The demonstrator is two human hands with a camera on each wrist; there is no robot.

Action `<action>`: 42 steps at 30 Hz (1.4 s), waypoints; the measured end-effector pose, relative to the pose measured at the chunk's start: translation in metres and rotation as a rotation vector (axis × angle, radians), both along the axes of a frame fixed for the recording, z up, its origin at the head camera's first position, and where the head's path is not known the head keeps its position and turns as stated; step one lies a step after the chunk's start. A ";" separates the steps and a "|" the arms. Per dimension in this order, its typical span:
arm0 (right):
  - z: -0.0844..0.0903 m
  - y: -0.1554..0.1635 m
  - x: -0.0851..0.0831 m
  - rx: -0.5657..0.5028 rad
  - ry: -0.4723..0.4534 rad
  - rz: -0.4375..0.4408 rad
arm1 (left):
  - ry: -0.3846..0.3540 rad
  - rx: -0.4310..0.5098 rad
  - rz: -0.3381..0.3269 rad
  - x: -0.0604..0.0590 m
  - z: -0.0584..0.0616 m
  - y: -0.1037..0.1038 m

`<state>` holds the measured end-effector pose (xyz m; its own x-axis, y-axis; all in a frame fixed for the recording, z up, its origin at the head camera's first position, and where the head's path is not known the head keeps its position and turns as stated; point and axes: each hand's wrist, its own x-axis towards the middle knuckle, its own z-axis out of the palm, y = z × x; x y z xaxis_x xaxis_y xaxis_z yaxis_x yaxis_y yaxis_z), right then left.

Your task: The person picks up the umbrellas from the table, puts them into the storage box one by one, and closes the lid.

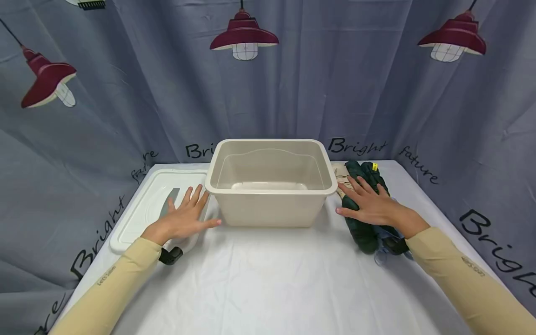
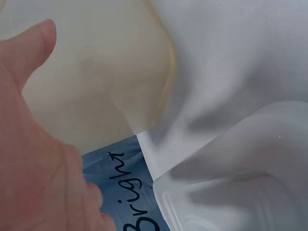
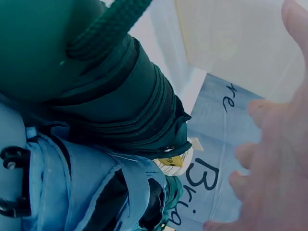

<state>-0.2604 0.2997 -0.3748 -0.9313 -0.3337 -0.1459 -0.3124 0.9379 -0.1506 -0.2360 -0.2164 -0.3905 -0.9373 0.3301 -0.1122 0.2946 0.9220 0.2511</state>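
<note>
A beige plastic bin [image 1: 271, 209] stands upright in the middle of the table, its top uncovered. To its left a white lid [image 1: 138, 209] lies flat, with a grey pointed shape showing on it. My left hand [image 1: 184, 218] is spread over the lid's right side, fingertips near the bin's left wall; it holds nothing. On the bin's right lie a dark green folded umbrella [image 3: 130, 96] with a braided cord and a blue fabric bundle [image 3: 91, 178] with black parts. Spread above them, my right hand [image 1: 370, 204] holds nothing; whether it touches them I cannot tell.
White cloth covers the table [image 1: 268, 279]. Something beige with dark stripes [image 1: 340, 173] lies between the bin and the green umbrella, partly hidden. A grey-blue curtain [image 1: 356, 93] with printed lamps and lettering hangs behind and along both sides.
</note>
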 end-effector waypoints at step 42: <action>-0.005 -0.014 -0.012 -0.214 0.130 0.068 | 0.123 0.358 0.253 -0.070 0.068 0.044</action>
